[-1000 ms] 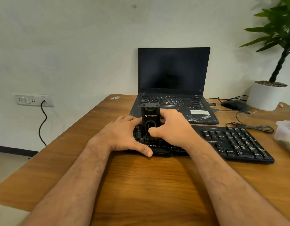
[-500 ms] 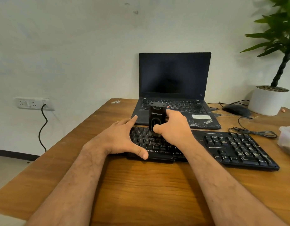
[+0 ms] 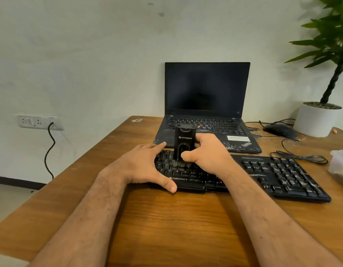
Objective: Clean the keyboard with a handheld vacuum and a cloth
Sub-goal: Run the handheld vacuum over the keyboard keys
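Observation:
A black keyboard [image 3: 273, 174] lies across the wooden table [image 3: 176, 224] in front of me. My right hand [image 3: 207, 153] grips a small black handheld vacuum [image 3: 184, 143] that stands upright, its brush end down on the keys left of the keyboard's middle. My left hand [image 3: 145, 164] rests on the keyboard's left end, fingers spread straight, thumb pressed against the front edge. No cloth is in sight.
An open black laptop [image 3: 206, 105] stands behind the keyboard. A black mouse [image 3: 279, 130] with coiled cable [image 3: 300, 157] and a white plant pot [image 3: 315, 121] are at the back right. A clear plastic container [image 3: 340, 164] sits at the right edge. A wall socket [image 3: 38, 121] is left.
The right hand has slid the vacuum slightly rightward along the keys. My left hand's fingers have straightened and spread on the keyboard's left end. The view has tilted up a little.

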